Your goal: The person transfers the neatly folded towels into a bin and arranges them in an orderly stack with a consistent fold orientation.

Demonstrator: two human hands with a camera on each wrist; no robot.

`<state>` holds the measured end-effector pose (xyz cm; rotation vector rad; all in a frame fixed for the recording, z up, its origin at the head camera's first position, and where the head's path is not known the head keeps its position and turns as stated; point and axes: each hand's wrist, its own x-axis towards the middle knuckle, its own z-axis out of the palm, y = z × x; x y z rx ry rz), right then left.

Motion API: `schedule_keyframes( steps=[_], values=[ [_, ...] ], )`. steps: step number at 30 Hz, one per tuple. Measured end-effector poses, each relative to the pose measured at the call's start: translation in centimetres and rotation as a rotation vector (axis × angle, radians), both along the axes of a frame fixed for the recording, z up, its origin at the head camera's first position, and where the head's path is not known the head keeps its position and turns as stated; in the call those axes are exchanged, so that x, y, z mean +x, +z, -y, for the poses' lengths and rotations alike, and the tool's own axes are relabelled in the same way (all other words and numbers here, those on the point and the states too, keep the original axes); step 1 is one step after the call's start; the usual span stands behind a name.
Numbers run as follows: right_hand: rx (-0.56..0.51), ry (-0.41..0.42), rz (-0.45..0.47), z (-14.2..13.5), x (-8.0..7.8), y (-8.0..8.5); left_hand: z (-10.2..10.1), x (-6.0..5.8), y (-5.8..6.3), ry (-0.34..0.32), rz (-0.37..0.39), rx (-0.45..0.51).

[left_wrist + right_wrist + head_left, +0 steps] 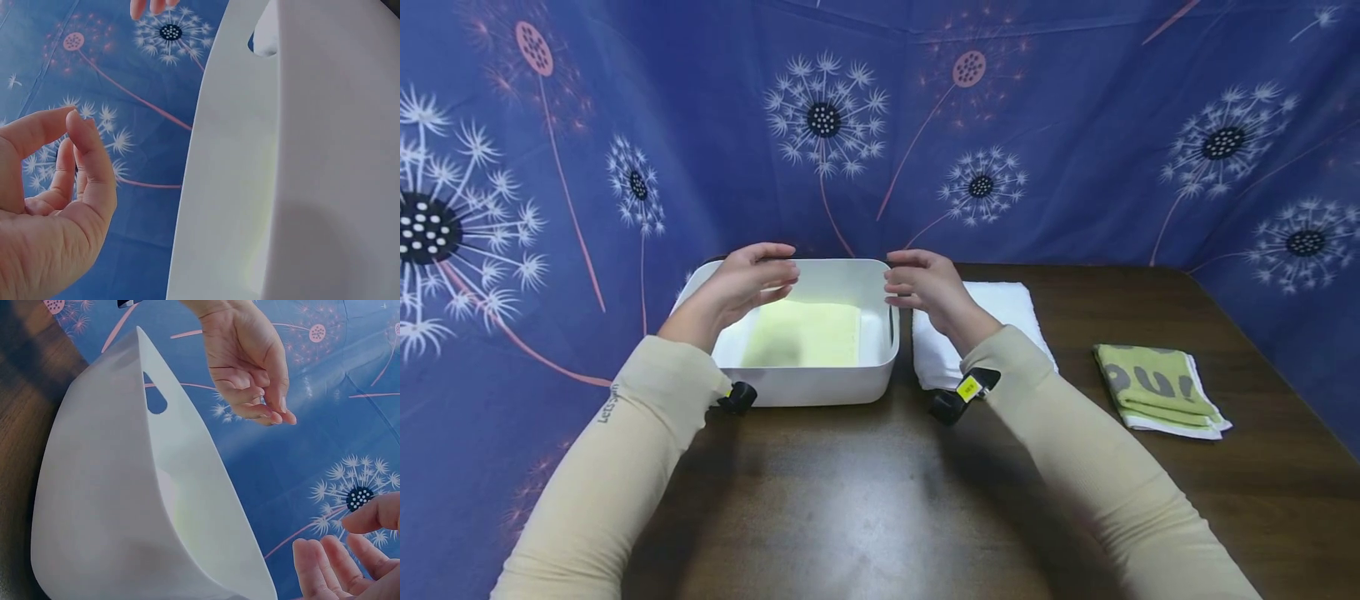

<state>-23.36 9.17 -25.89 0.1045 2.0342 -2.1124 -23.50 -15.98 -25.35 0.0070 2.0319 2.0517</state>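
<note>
A white plastic bin (805,387) with handle cutouts stands on the table, and a pale yellow cloth (820,329) lies flat in its bottom. My left hand (748,283) hovers over the bin's left part, fingers loosely bent. In the left wrist view, the thumb and a finger of that hand (69,200) come close together with nothing visible between them. My right hand (932,287) is raised by the bin's right rim, palm facing the left hand. Its fingers are relaxed and hold nothing, as the right wrist view of the hand (359,562) also shows.
Right of the bin lies a folded white towel (1011,312), partly behind my right wrist. A folded green towel (1157,387) with grey lettering and a white edge sits farther right on the brown wooden table (865,500). A blue dandelion-print cloth (1060,167) hangs behind.
</note>
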Motion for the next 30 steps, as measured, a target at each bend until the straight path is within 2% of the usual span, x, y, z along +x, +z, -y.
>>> schedule_keyframes(
  steps=[9, 24, 30],
  values=[
    [0.006, -0.021, 0.001, -0.9, 0.2, 0.6, -1.5, -0.1, 0.5, -0.009, 0.017, 0.043],
    [0.0, -0.047, -0.031, -2.6, 0.5, 0.9, -4.1, -0.3, 0.8, -0.034, 0.003, 0.025],
    [0.003, -0.054, -0.035, -3.3, 0.3, 1.2, -5.2, -0.4, 1.1, -0.045, -0.001, 0.065]
  ],
)
